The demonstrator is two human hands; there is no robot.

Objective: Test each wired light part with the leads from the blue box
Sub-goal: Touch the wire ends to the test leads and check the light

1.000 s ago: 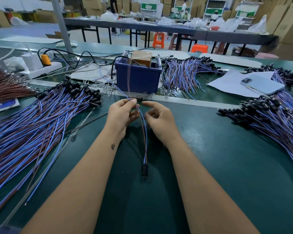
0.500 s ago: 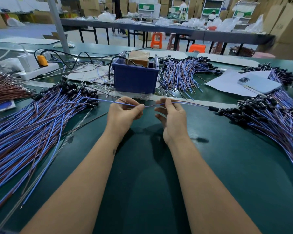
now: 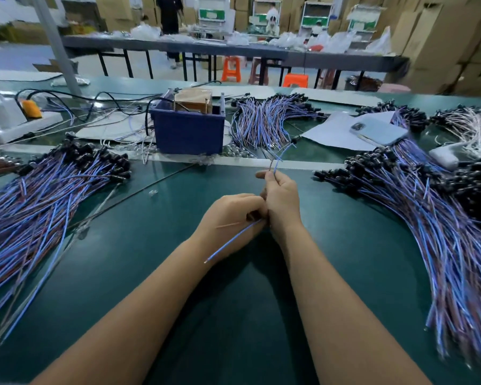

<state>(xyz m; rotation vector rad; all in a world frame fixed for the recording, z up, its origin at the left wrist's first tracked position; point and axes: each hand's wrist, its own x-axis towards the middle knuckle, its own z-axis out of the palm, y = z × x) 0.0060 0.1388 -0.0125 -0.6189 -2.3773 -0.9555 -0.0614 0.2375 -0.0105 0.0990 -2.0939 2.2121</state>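
Nearest the body, a blue wire end (image 3: 235, 239) juts back toward the wrist from the left hand (image 3: 231, 218), with a thinner brownish strand beside it; their long axis runs diagonally from the knuckles down and toward the person's left. The left hand is curled tight around that wired light part, fingers folded under, and its knuckles touch the right hand (image 3: 281, 201). The right hand, just beyond and pressed against it, pinches a pair of thin leads (image 3: 275, 162) between thumb and fingertips; they rise away from the hand toward the blue box (image 3: 188, 132), which stands ahead and to the left of both hands, well apart. Whether bare wire and lead are touching cannot be told, since the contact would lie hidden between the two hands. The coming move probably turns on bringing the stripped ends onto the leads, and the left hand is the nearer one for that. Farther out, one pile of wired parts (image 3: 47, 190) fans left of the left hand and another pile (image 3: 417, 201) right of the right hand.
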